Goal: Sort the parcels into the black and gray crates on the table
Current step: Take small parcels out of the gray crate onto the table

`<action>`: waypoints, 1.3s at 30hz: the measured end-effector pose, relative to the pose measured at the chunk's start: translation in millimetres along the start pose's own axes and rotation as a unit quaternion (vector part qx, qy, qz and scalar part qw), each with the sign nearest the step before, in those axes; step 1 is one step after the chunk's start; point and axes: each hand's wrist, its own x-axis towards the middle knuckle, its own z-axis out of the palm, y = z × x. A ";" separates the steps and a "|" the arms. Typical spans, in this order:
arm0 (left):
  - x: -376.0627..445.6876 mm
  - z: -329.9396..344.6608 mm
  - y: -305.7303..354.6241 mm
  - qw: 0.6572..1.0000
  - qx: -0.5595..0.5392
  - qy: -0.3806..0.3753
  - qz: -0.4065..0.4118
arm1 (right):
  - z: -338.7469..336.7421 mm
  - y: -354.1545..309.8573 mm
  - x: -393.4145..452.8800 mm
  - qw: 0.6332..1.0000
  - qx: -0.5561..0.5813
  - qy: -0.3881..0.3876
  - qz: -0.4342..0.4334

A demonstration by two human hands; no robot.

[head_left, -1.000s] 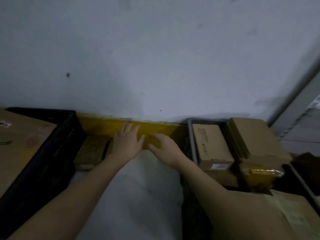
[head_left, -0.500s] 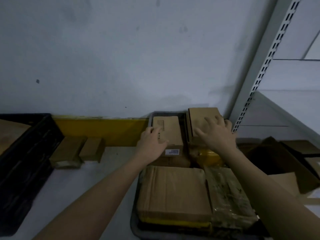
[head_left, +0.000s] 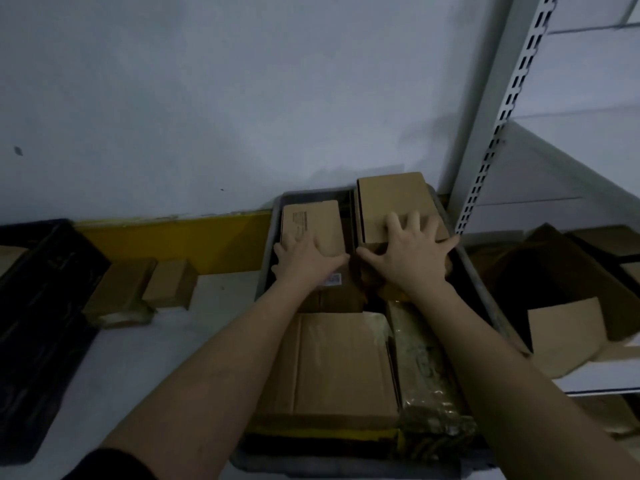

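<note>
Both hands are down in the gray crate (head_left: 273, 216), which sits on the counter (head_left: 145, 358) with its far wall close to the counter's back edge, near the foot of the slotted shelf upright (head_left: 498, 109). The left hand (head_left: 306, 259) lies flat on a printed cardboard parcel (head_left: 313, 220) at the crate's far left corner, fingers nearly straight and spread over its near end, so that grip is wide and pressing rather than closed round anything. The right hand (head_left: 412, 254) is splayed over a plain brown parcel (head_left: 394, 199) at the far right corner, thumb reaching toward the gap between the two boxes; again a wide, flat grip, holding nothing in a pinch. To my eye the hands are laid this way to seat the two boxes side by side and level against the far wall, so the row packs tight. Nearer the crate's front edge a large flat carton (head_left: 339, 365) fills the left part and a crinkled plastic-wrapped parcel (head_left: 426, 372) lies along the right wall, so this crate looks close to full. The black crate (head_left: 45, 271) stands at the counter's left edge, well apart from the hands. Between the crates, against the yellow strip (head_left: 180, 244) at the back edge, two small boxes (head_left: 145, 289) sit unsorted, likely the next to go.
</note>
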 end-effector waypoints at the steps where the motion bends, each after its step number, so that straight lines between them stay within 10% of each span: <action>1: 1.5 0.5 2.7 1.000 0.004 -0.013 -0.015 | 0.9 -0.5 0.8 1.000 0.004 0.001 0.002; 23: 1.1 3.7 13.7 0.999 0.048 0.009 0.007 | -7.8 -9.3 3.5 0.998 -0.006 -0.046 0.037; 39: -47.2 -75.9 -39.1 0.981 -0.009 0.177 0.084 | -51.1 -28.2 -14.0 0.994 0.070 -0.037 0.079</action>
